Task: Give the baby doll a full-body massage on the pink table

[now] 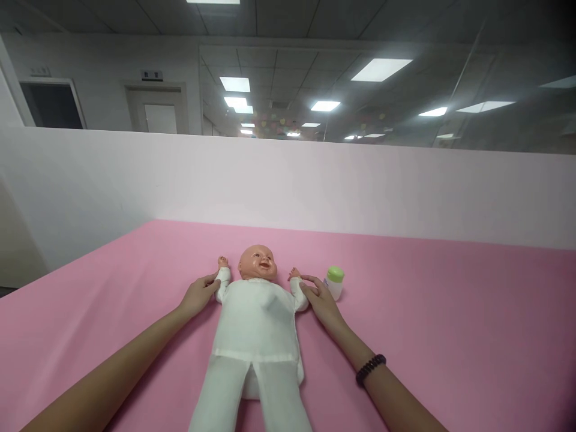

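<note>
Hands at the sleeves of a baby doll (258, 318): the left hand (198, 295) had thumb and fingers closed lightly about the sleeve on its side of the doll, while the right hand (320, 303), a dark beaded bracelet (371, 369) on its wrist, lay with fingers stretched along the opposite sleeve, touching without gripping. The doll, dressed in white, lay face up with arms spread on a pink sheet (450, 330). A small green-capped bottle (335, 282) stood upright just beside the doll's hand on the right side, and a white partition (315, 186) rose beyond the doll's head.
</note>
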